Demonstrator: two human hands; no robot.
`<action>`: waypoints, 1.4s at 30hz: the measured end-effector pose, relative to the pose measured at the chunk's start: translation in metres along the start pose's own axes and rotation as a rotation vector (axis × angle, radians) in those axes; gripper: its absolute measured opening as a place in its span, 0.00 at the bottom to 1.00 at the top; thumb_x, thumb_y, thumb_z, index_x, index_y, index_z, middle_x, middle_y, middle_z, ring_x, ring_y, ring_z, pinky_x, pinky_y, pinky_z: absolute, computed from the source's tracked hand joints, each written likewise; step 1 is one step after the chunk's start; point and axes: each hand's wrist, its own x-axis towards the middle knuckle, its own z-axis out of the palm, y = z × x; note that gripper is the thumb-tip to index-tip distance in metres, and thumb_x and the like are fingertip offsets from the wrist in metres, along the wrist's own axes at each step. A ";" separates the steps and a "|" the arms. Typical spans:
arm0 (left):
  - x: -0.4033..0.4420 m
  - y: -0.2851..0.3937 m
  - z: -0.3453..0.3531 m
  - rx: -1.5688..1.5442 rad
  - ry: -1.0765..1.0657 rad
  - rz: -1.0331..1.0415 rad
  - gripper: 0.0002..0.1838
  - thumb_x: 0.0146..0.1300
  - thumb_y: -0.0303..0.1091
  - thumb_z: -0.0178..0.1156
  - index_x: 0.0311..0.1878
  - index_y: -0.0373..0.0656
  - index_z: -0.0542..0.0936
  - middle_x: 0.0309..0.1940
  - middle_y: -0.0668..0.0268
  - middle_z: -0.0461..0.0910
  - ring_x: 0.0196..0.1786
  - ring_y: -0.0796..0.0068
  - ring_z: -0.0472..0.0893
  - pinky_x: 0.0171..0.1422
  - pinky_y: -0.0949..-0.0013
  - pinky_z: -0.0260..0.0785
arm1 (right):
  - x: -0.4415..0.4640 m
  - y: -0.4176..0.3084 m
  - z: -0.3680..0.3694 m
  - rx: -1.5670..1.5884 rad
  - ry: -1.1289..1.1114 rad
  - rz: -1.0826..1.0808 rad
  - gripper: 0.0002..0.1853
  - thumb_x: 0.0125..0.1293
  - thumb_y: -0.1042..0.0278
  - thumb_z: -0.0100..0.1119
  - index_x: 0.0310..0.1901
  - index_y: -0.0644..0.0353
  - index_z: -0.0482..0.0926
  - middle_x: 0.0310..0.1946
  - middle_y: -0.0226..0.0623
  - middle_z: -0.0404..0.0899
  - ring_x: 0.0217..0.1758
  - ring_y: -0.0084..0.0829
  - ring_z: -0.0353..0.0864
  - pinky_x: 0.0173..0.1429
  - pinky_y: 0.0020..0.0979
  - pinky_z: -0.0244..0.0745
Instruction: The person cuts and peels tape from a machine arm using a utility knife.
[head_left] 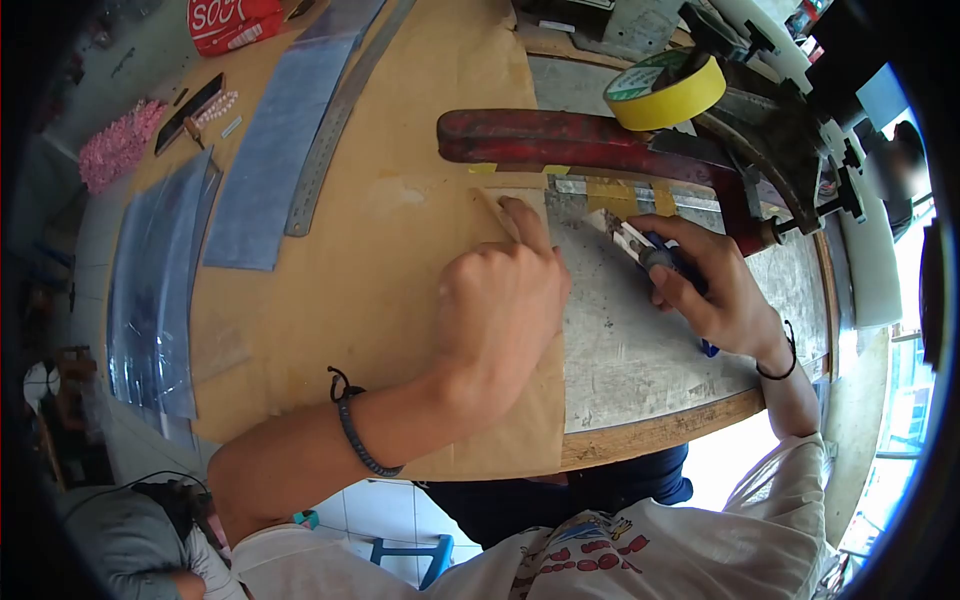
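My left hand [505, 305] is closed over the brown paper-covered part of the table, knuckles up, near the paper's right edge. A thin pale strip [492, 212] shows at its fingertips; what the curled fingers hold is hidden. In my right hand [712, 275] is a blue-handled tool with a metal head [630, 240], which looks like pliers. Its tip points up and left over the bare grey tabletop [630, 350]. Just beyond both hands lies the red metal arm [560, 135] of a clamp-like machine, with a roll of yellow tape [665, 95] resting on it.
Left on the brown paper [390, 330] lie a steel ruler [325, 160], a long bluish plastic sheet [275, 150] and stacked clear plastic sheets [155, 290]. Farther back are a phone [190, 112], a pink fluffy item [118, 145] and a red packet [232, 22]. Another person [140, 545] is at lower left.
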 end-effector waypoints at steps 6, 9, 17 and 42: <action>0.008 -0.009 -0.002 -0.169 -0.036 -0.013 0.29 0.67 0.47 0.58 0.64 0.36 0.78 0.10 0.63 0.76 0.14 0.62 0.80 0.22 0.60 0.73 | 0.000 0.016 -0.012 0.237 -0.171 0.104 0.23 0.69 0.72 0.56 0.65 0.70 0.74 0.49 0.57 0.83 0.50 0.49 0.87 0.54 0.41 0.80; 0.009 -0.009 -0.005 -0.171 -0.076 -0.029 0.30 0.67 0.48 0.59 0.65 0.37 0.78 0.10 0.62 0.76 0.14 0.60 0.80 0.22 0.59 0.73 | 0.001 0.031 0.002 0.083 -0.022 -0.216 0.24 0.69 0.71 0.56 0.65 0.69 0.73 0.49 0.57 0.82 0.49 0.53 0.86 0.54 0.42 0.80; 0.011 -0.010 -0.006 -0.136 -0.042 0.005 0.25 0.67 0.48 0.61 0.55 0.35 0.79 0.11 0.61 0.77 0.14 0.59 0.80 0.20 0.58 0.73 | -0.007 0.021 0.015 0.005 0.074 -0.220 0.23 0.71 0.70 0.55 0.66 0.65 0.73 0.46 0.56 0.80 0.45 0.58 0.84 0.50 0.46 0.80; 0.015 -0.016 0.008 -0.244 0.174 0.220 0.15 0.67 0.34 0.63 0.46 0.28 0.83 0.46 0.48 0.84 0.51 0.53 0.85 0.53 0.59 0.82 | -0.012 0.019 0.020 -0.017 0.149 -0.194 0.20 0.76 0.69 0.52 0.65 0.68 0.72 0.50 0.59 0.81 0.49 0.61 0.83 0.53 0.47 0.78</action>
